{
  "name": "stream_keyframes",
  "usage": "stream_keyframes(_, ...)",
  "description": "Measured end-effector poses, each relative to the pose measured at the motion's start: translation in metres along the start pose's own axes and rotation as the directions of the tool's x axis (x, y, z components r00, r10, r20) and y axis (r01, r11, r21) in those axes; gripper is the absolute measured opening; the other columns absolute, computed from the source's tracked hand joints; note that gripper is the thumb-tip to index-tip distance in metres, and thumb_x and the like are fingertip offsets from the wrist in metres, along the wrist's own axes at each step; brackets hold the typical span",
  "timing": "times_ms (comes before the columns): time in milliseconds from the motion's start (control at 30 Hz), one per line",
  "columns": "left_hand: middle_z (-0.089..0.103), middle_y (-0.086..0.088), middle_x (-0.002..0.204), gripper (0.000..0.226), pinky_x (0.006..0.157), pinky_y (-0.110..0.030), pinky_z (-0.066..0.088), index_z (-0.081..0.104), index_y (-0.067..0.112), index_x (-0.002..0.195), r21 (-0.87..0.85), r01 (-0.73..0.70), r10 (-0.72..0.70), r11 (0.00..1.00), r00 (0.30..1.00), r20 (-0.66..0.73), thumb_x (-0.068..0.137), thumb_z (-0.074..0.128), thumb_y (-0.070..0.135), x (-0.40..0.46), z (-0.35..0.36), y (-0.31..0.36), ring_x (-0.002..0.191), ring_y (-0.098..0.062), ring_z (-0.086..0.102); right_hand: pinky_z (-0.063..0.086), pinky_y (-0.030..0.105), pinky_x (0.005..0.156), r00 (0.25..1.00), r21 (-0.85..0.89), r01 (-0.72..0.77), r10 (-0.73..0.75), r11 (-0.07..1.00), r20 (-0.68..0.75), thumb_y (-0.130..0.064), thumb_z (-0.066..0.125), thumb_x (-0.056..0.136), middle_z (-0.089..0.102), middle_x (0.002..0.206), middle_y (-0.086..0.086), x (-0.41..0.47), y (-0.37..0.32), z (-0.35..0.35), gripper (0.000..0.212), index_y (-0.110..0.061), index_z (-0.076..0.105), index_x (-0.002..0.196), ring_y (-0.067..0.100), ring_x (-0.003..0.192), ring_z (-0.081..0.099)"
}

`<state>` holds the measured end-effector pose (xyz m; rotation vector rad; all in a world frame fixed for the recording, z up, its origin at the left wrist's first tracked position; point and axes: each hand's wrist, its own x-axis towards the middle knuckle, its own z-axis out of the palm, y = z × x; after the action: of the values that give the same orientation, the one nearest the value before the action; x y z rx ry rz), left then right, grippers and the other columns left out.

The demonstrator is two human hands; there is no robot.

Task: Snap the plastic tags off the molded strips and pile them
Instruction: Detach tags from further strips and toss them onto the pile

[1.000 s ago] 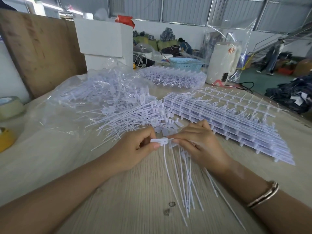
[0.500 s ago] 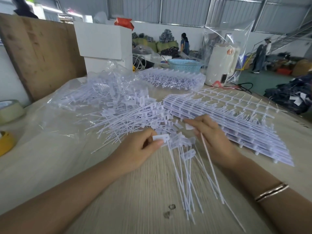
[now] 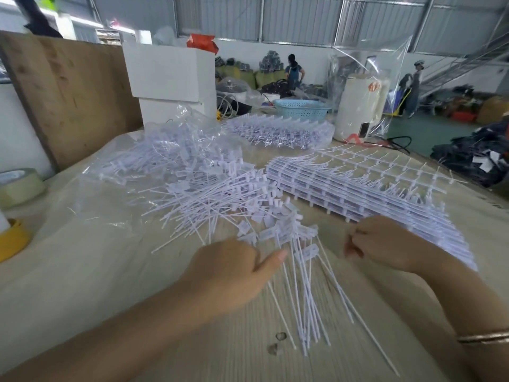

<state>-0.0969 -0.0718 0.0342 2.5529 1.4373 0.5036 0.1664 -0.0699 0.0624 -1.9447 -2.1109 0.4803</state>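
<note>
A loose bundle of snapped-off white tags [image 3: 300,271] lies fanned on the table between my hands, heads away from me and thin tails toward me. My left hand [image 3: 234,268] rests at the bundle's left edge, back up, thumb stretched toward the tags, with nothing pinched. My right hand [image 3: 385,244] hovers at the near edge of the stack of molded strips [image 3: 358,194], fingers curled inward and nothing visible in them. A larger pile of loose tags [image 3: 220,199] spreads beyond my left hand.
A clear plastic bag of tags [image 3: 170,161] lies at the back left and another bagged batch [image 3: 278,130] behind it. Tape rolls [image 3: 19,186] sit at the left edge. A white box [image 3: 170,78], a blue basket [image 3: 301,108] and a white appliance [image 3: 360,106] stand at the back.
My left hand has let go of the tag head it pinched. My right hand has moved right from the bundle to the strip stack. The tags now lie on the table.
</note>
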Motion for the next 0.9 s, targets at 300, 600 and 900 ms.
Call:
stream_keyframes(300, 0.052, 0.003, 0.061, 0.081, 0.053, -0.027, 0.040, 0.054, 0.014, 0.071, 0.200, 0.025, -0.075, 0.980, 0.967, 0.245, 0.069, 0.023, 0.088, 0.029, 0.003, 0.037, 0.056, -0.011, 0.052, 0.035, 0.008, 0.062, 0.926, 0.411, 0.161, -0.282, 0.897, 0.251, 0.010, 0.038, 0.081, 0.058, 0.059, -0.021, -0.004, -0.039, 0.028, 0.047, -0.025, 0.069, 0.076, -0.009, 0.059, 0.050)
stream_keyframes(600, 0.041, 0.004, 0.081, 0.023, 0.060, -0.025, 0.033, 0.042, 0.012, 0.117, 0.303, 0.066, -0.132, 0.951, 0.971, 0.202, 0.094, 0.040, 0.012, 0.021, 0.006, 0.029, 0.073, -0.013, 0.046, 0.035, 0.012, 0.051, 0.962, 0.654, 0.221, -0.053, 0.724, -0.267, 0.017, 0.030, 0.081, 0.049, 0.050, -0.009, 0.004, -0.010, 0.012, 0.054, -0.016, 0.072, 0.074, 0.004, 0.051, 0.043)
stream_keyframes(900, 0.055, 0.006, 0.072, 0.013, 0.040, -0.018, 0.033, 0.051, 0.021, 0.098, -0.159, 0.032, -0.045, 0.987, 0.996, -0.082, 0.098, 0.041, 0.014, 0.037, -0.068, -0.013, 0.040, -0.001, 0.044, 0.031, 0.014, 0.049, 0.877, 0.630, 0.338, 0.010, 0.699, -0.481, 0.016, 0.032, 0.082, 0.051, 0.053, -0.011, 0.011, 0.002, 0.011, 0.053, -0.018, 0.072, 0.072, 0.005, 0.051, 0.040)
